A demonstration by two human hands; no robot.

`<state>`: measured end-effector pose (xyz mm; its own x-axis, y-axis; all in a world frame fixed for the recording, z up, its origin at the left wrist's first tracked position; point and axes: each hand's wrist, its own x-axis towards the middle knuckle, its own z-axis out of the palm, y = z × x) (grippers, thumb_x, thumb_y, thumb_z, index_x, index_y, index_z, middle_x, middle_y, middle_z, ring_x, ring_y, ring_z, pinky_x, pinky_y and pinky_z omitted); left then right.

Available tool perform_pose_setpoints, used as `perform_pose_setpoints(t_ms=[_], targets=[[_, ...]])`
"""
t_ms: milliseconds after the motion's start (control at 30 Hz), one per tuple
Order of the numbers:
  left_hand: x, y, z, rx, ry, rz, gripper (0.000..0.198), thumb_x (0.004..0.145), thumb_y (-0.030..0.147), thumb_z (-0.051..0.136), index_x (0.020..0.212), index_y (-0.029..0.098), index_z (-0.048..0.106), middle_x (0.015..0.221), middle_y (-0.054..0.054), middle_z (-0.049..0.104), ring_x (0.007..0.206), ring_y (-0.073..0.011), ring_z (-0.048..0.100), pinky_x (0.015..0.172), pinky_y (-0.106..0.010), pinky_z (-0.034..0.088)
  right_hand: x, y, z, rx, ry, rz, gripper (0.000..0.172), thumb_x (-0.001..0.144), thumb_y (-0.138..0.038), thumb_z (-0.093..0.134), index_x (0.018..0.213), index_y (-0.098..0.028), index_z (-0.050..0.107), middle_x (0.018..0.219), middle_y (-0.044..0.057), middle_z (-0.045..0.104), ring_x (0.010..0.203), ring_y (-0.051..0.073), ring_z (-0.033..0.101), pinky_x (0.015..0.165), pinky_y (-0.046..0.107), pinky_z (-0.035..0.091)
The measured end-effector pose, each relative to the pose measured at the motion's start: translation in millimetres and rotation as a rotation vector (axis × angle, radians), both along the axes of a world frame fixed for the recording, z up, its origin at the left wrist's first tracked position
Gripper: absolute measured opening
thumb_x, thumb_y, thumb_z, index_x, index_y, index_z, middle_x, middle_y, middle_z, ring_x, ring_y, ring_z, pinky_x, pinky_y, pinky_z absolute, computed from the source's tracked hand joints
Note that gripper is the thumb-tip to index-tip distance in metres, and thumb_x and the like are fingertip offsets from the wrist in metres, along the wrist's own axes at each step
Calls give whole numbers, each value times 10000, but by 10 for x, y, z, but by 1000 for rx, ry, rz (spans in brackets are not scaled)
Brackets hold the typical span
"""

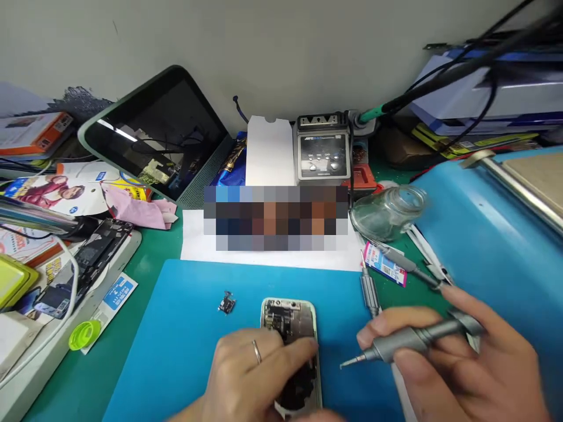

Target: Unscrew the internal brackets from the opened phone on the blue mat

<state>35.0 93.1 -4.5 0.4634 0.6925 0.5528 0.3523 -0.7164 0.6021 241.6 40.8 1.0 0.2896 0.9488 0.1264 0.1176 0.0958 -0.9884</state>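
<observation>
An opened smartphone, its inner parts exposed and its frame pale green, lies on the blue mat. My left hand, with a ring on one finger, rests over the phone with bent fingers and grips it; one fingertip is at the phone's right edge. Part of the phone's inside is hidden under that hand. To the right, my right hand holds a grey precision screwdriver between thumb and fingers. Its thin tip points left, apart from the phone, with a tiny speck at the end. A small dark phone component lies left of the phone.
Another screwdriver lies beside the blue mat. A glass jar stands at right behind it. At the back are a power supply unit and a tilted screen. A green cap lies at left.
</observation>
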Motion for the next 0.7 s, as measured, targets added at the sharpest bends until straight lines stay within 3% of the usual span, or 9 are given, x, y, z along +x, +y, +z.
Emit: perform_pose_setpoints(t_ms=[67, 133, 267, 400, 567, 700], targets=[[-52, 0, 76, -26, 71, -3, 406, 1007, 507, 639, 989, 114, 742, 550, 44, 557, 459, -80, 536, 460, -225, 390, -66, 45, 41, 76, 66, -46, 491, 953, -217, 682, 1372, -400, 506, 898, -11, 791, 701, 196, 788, 612, 292, 690], [-91, -18, 108, -36, 118, 16, 383, 1005, 513, 636, 964, 151, 757, 560, 46, 566, 478, -86, 540, 495, -220, 407, -116, 73, 53, 137, 130, -43, 487, 937, -222, 724, 1349, -358, 503, 899, -18, 778, 733, 163, 783, 687, 268, 685], [-120, -48, 46, -15, 153, 15, 400, 1011, 511, 610, 925, 153, 766, 560, 28, 586, 511, -106, 556, 513, -233, 401, -137, 114, 48, 153, 145, -46, 518, 921, -295, 742, 1350, -302, 450, 923, -6, 755, 749, 168, 768, 715, 316, 681], [-156, -23, -33, -7, 202, 1, 361, 1006, 486, 630, 967, 148, 750, 634, 16, 625, 583, -113, 604, 590, -242, 487, -161, 139, 76, 187, 118, -48, 578, 904, -340, 753, 1376, -292, 422, 933, -1, 742, 769, 176, 759, 719, 339, 677], [-192, 32, -61, -68, 306, -9, 286, 1028, 404, 631, 1159, 151, 661, 1084, -62, 695, 880, -166, 687, 788, -349, 613, -286, 153, 155, 228, 93, -40, 585, 899, -366, 752, 1378, -277, 429, 958, 18, 733, 798, 186, 754, 753, 366, 677], [-154, 50, -44, -119, 358, -4, 306, 1025, 388, 636, 1234, 165, 647, 1203, -88, 675, 997, -201, 686, 864, -394, 612, -360, 196, 231, 254, 78, -19, 575, 897, -356, 752, 1368, -266, 435, 931, 14, 734, 783, 182, 743, 758, 366, 678]])
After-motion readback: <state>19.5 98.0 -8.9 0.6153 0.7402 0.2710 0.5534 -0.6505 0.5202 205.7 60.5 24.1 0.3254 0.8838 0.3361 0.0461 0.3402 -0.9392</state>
